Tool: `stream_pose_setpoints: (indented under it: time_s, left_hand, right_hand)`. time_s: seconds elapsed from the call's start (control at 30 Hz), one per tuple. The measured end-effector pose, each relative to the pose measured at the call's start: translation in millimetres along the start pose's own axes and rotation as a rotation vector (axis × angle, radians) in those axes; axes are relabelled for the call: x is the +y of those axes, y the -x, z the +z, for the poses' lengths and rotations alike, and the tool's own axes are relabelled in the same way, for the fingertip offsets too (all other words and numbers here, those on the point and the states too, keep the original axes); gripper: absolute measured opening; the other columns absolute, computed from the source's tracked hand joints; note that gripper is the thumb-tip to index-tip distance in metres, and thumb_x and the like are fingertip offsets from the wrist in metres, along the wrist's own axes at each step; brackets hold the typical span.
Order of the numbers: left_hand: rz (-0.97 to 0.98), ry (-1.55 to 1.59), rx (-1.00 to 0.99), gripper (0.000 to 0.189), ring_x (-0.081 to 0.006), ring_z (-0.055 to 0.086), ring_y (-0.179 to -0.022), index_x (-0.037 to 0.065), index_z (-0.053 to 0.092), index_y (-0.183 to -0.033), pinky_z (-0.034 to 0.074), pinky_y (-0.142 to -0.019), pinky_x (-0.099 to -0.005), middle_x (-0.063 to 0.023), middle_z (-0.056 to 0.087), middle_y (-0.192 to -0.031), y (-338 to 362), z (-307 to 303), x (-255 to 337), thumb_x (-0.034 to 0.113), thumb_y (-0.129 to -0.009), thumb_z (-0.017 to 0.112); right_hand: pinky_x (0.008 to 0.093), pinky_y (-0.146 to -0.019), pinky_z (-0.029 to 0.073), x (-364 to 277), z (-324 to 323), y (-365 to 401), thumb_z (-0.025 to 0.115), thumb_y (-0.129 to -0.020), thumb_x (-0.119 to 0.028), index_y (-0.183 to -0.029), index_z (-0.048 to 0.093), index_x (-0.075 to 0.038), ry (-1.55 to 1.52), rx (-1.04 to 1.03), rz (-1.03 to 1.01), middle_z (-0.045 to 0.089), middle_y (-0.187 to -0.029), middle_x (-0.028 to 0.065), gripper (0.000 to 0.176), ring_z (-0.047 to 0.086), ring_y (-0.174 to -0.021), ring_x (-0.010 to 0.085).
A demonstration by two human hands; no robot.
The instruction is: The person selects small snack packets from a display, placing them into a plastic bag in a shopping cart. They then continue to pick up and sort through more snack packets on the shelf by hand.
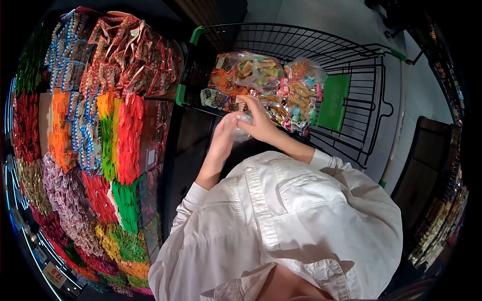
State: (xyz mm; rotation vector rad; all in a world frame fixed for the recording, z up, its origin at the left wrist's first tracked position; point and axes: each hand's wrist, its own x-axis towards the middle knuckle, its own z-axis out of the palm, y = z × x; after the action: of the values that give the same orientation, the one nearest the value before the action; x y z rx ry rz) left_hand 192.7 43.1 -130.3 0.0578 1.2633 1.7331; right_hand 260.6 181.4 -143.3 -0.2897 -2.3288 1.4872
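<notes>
My left hand [223, 134] and my right hand [259, 122] are both closed on a clear plastic bag [239, 128], held in front of my chest. The bag looks crumpled and I cannot tell what is inside. Just beyond the hands, a black wire shopping cart [351, 55] with green corners holds several clear bags of wrapped snacks [266, 85]. My white shirt fills the lower middle of the view.
To the left, a display of bulk bins [100, 125] is packed with wrapped sweets in red, orange, green, blue and purple. The cart's green child-seat flap [335, 103] faces me. Shelves of goods [442, 215] stand at the right, across grey floor.
</notes>
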Motion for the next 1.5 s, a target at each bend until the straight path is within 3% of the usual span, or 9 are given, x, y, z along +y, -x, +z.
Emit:
stream_pose_setpoints:
  time_s: [0.1,0.33,0.43,0.67,0.8,1.07,1.27,1.37,1.5]
  left_hand:
    - [0.022,0.074,0.036,0.030,-0.0153,0.056,-0.100,0.001,0.053,-0.115,0.043,-0.088,-0.0300,-0.0074,0.058,-0.108,-0.3,-0.8,-6.6,0.023,-0.096,0.045]
    - [0.380,-0.335,0.293,0.030,-0.0143,0.049,-0.099,0.004,0.051,-0.120,0.039,-0.087,-0.0263,-0.0068,0.052,-0.110,-10.2,5.7,-13.9,0.014,-0.092,0.050]
    - [0.334,-0.477,0.405,0.036,-0.0110,0.045,-0.089,0.005,0.049,-0.121,0.039,-0.081,-0.0244,-0.0046,0.049,-0.106,-18.7,-2.1,-19.2,0.017,-0.088,0.058]
    - [0.203,-0.286,0.294,0.021,-0.0079,0.046,-0.082,0.003,0.053,-0.104,0.037,-0.075,-0.0212,-0.0010,0.053,-0.088,-19.4,15.5,-12.5,0.021,-0.094,0.052]
    - [0.159,-0.179,0.303,0.018,-0.0075,0.046,-0.081,0.004,0.052,-0.098,0.038,-0.075,-0.0213,-0.0011,0.053,-0.088,-25.7,14.9,-21.8,0.020,-0.097,0.044]
    - [0.156,-0.034,0.376,0.012,-0.0069,0.045,-0.076,0.007,0.050,-0.091,0.038,-0.069,-0.0214,0.0005,0.048,-0.082,-41.0,23.1,-35.3,0.008,-0.095,0.039]
    - [0.232,-0.226,0.314,0.009,-0.0079,0.046,-0.075,0.006,0.050,-0.095,0.039,-0.069,-0.0223,-0.0010,0.049,-0.083,-58.3,13.6,-33.8,0.005,-0.094,0.041]
    - [0.405,-0.698,0.312,0.013,-0.0131,0.053,-0.076,0.004,0.049,-0.102,0.044,-0.068,-0.0279,-0.0093,0.056,-0.086,-61.8,4.8,-36.6,0.012,-0.093,0.045]
    - [0.211,-0.742,0.270,0.025,-0.0156,0.056,-0.079,0.004,0.048,-0.113,0.044,-0.071,-0.0290,-0.0117,0.060,-0.089,-59.2,29.1,-18.7,0.020,-0.095,0.043]
  right_hand:
    - [0.0331,-0.102,0.031,16.1,10.7,4.7,0.054,-0.090,-0.018,-0.136,0.034,-0.003,-0.562,-0.213,0.261,0.041,-0.135,0.0140,0.052,0.034,-0.129,0.0214]
    - [0.0288,-0.090,0.040,18.7,32.0,11.0,0.049,-0.094,-0.021,-0.124,0.048,-0.001,-0.606,-0.065,0.362,0.057,-0.114,0.0120,0.037,0.054,-0.102,0.0185]
    - [0.0284,-0.071,0.043,17.2,26.1,11.0,0.048,-0.094,-0.021,-0.098,0.058,0.000,-0.525,-0.067,0.426,0.061,-0.084,0.0084,0.024,0.055,-0.078,0.0137]
    - [0.0323,-0.060,0.043,15.5,5.2,-2.7,0.053,-0.089,-0.018,-0.089,0.057,-0.001,-0.282,-0.030,0.293,0.059,-0.073,0.0139,0.017,0.058,-0.065,0.0231]
    - [0.0384,-0.058,0.044,-2.9,1.6,-3.8,0.056,-0.087,-0.017,-0.086,0.057,-0.001,-0.213,-0.026,0.238,0.060,-0.074,0.0190,0.016,0.059,-0.068,0.0363]
    - [0.0406,-0.060,0.045,-3.9,-2.7,8.0,0.054,-0.086,-0.014,-0.086,0.056,-0.001,-0.185,0.014,0.187,0.059,-0.076,0.0190,0.014,0.059,-0.070,0.0374]
    - [0.0382,-0.071,0.047,-0.7,-24.4,12.3,0.057,-0.084,-0.017,-0.099,0.060,-0.003,-0.138,-0.092,0.236,0.060,-0.089,0.0165,0.021,0.059,-0.083,0.0340]
    - [0.0372,-0.076,0.047,8.7,-38.7,14.2,0.060,-0.081,-0.016,-0.109,0.060,-0.005,-0.056,-0.204,0.199,0.059,-0.097,0.0152,0.031,0.058,-0.089,0.0318]
    - [0.0332,-0.078,0.046,41.3,-45.8,16.5,0.062,-0.077,-0.010,-0.115,0.058,-0.003,-0.155,-0.285,0.199,0.060,-0.101,0.0128,0.038,0.059,-0.091,0.0251]
